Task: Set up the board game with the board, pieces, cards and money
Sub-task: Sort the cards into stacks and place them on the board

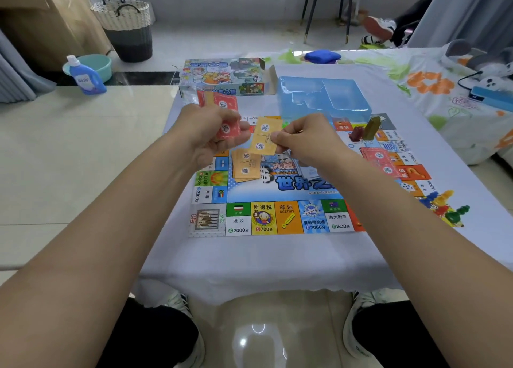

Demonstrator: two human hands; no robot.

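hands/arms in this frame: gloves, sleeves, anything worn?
Nothing worn. Left hand and right hand are bare, no gloves, rings or markings visible. Both forearms are bare to the frame edge: no sleeves, watch or bands, no cables attached.

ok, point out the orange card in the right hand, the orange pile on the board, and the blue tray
orange card [263, 139], head view, card's middle
orange pile [245, 167], head view, top card
blue tray [323, 101], head view, inner floor

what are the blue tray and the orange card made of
The blue tray looks like thin moulded plastic: see-through, glossy, with shaped hollows. The orange card, pinched by the right hand, seems to be matt printed paper or thin card; it looks flat and thin.
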